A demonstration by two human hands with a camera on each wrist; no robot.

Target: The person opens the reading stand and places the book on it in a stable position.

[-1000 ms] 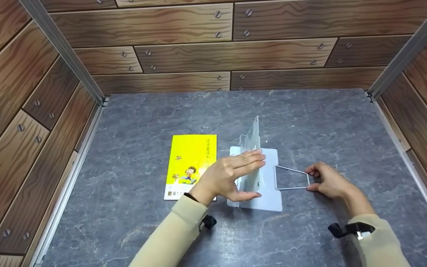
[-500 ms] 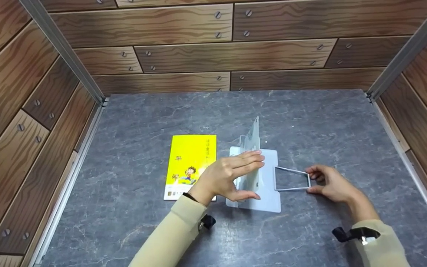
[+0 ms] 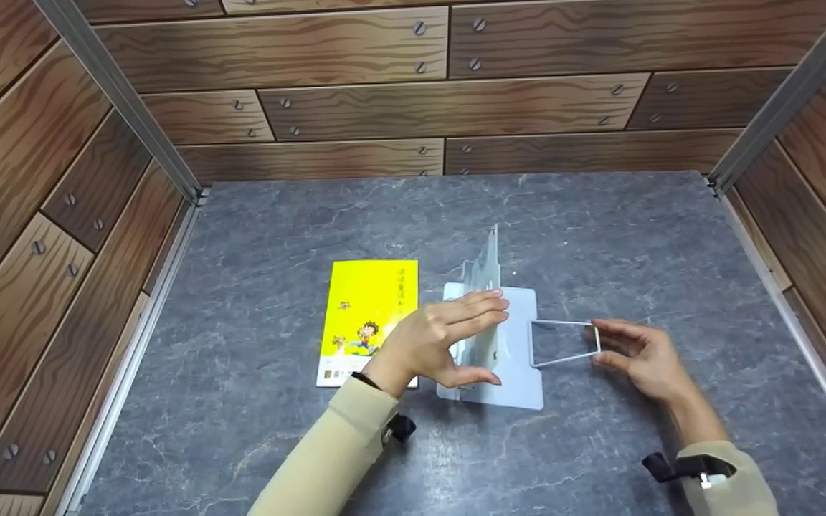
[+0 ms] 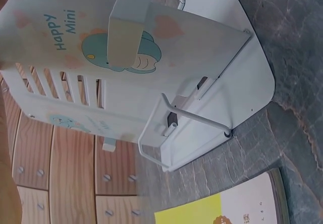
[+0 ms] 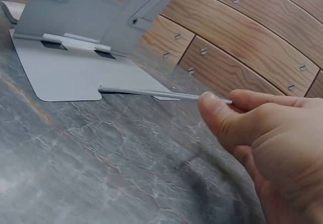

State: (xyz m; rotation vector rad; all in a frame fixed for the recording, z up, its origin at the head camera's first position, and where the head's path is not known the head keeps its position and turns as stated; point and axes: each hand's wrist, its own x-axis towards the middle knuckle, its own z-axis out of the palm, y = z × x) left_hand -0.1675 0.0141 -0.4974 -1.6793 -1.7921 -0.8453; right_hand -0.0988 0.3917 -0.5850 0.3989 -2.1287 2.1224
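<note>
A: Principal item?

B: Stand, white metal, one. Set on the table, about midway between its left and right edges, well short of the far edge.

A: Its parts?

B: Base plate, one, lying flat. Upright panel, printed "Happy Mini", bearing a row of slots (number uncertain) and two projecting tabs. Two screw heads show on the reverse. Wire loops, two: the first wire loop at the notch on the side facing the table's right edge; the second wire loop raised on the side facing the left edge.

A: Hands?

B: Two. Left hand: fingers straight, thumb spread apart from them, touching the upright panel. Right hand: thumb and fingers clamped on the outer end of the first wire loop, lifted off the table.

A: Other stock?

B: Book, one, yellow cover with a white lower band; flat, just beside the stand but apart from it, on the side toward the table's left edge. Wood-print walls, three, along the far, left and right edges. Metal posts, two, one at each far corner.
</note>
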